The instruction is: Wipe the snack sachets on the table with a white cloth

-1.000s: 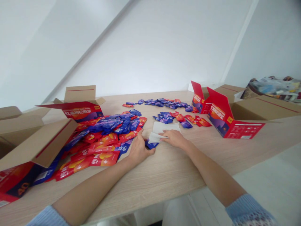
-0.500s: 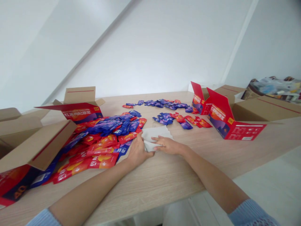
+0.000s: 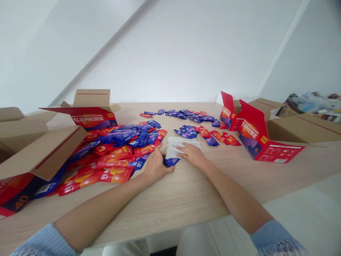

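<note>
My left hand (image 3: 156, 165) rests on the wooden table (image 3: 186, 199), fingers curled round the near end of a blue sachet (image 3: 170, 161) and holding it down. My right hand (image 3: 192, 154) lies flat, fingers stretched, pressing a white cloth (image 3: 177, 145) onto the far end of that sachet. A large heap of red and blue sachets (image 3: 117, 149) spreads just left of my left hand. Both forearms are bare, with light blue sleeves at the bottom edge.
Smaller groups of sachets (image 3: 202, 133) lie beyond the cloth and further back (image 3: 181, 114). Open red printed cartons stand at right (image 3: 266, 145), far right (image 3: 229, 117) and back left (image 3: 92, 119). Brown cardboard boxes flank both sides (image 3: 39, 156), (image 3: 301, 126). The table's near edge runs diagonally.
My right hand has slid the white cloth away from me along the sachet, after drawing it towards my left hand half a second ago. The left hand stayed put.
</note>
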A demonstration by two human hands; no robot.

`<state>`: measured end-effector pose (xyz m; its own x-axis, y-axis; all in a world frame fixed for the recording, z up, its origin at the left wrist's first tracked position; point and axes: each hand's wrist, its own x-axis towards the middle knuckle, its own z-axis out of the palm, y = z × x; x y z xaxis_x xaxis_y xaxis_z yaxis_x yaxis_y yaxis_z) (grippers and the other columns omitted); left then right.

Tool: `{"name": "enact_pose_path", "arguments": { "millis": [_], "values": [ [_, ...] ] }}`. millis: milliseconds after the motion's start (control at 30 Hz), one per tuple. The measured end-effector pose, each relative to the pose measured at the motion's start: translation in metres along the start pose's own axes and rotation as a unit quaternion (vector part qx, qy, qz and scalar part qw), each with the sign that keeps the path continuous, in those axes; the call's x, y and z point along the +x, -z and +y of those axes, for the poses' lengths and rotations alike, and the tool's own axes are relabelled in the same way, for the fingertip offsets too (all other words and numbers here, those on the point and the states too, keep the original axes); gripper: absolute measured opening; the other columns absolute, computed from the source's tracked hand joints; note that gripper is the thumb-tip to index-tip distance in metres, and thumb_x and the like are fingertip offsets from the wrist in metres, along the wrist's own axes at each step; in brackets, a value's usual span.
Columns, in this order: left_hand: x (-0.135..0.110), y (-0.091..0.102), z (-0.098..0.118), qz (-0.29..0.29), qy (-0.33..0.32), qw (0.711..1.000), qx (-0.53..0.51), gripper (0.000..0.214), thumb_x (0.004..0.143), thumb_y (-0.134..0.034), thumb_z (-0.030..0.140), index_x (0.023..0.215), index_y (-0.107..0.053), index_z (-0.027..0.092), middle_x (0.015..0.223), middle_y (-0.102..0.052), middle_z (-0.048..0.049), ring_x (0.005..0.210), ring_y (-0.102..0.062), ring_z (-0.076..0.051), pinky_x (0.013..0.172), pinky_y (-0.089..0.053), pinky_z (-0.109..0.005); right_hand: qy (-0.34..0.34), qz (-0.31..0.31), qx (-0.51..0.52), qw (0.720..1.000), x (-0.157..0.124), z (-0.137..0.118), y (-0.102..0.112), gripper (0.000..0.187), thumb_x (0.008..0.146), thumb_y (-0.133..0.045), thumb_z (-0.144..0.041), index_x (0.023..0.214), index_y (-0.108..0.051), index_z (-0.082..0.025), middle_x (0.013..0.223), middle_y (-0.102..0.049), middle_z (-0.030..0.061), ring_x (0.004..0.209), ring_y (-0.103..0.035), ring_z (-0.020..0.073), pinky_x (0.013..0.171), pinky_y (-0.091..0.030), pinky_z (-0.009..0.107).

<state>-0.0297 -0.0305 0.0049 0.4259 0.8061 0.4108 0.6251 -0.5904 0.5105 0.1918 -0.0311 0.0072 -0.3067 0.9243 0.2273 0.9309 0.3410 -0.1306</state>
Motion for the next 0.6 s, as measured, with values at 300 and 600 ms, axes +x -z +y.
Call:
{"name": "enact_pose_path", "arguments": {
  "millis": [300, 600],
  "values": [
    [0.001, 0.001, -0.002, -0.001, -0.039, 0.999, 0.02, 0.085, 0.062, -0.071, 0.042, 0.13, -0.031, 0.012, 0.115, -0.055, -0.0149, 0.112, -0.053, -0.032, 0.091, -0.045, -0.044, 0.131, -0.041, 0.094, 0.986, -0.014, -0.033, 0.018, 0.049, 0.089, -0.047, -0.047, 0.131, -0.053, -0.023, 0.134, -0.053, 0.0074, 0.135, -0.033, 0.0235, 0.11, -0.026, 0.042],
    [0.001, -0.004, -0.004, 0.008, -0.028, 1.0, 0.007, 0.094, 0.057, -0.075, 0.04, 0.133, -0.026, 0.014, 0.119, -0.052, -0.0132, 0.112, -0.053, -0.032, 0.093, -0.044, -0.043, 0.094, -0.072, 0.113, 0.987, -0.01, -0.034, 0.021, 0.045, 0.087, -0.043, -0.061, 0.113, -0.067, -0.033, 0.134, -0.052, 0.0017, 0.117, -0.055, 0.0248, 0.094, -0.044, 0.033]
  ]
}}
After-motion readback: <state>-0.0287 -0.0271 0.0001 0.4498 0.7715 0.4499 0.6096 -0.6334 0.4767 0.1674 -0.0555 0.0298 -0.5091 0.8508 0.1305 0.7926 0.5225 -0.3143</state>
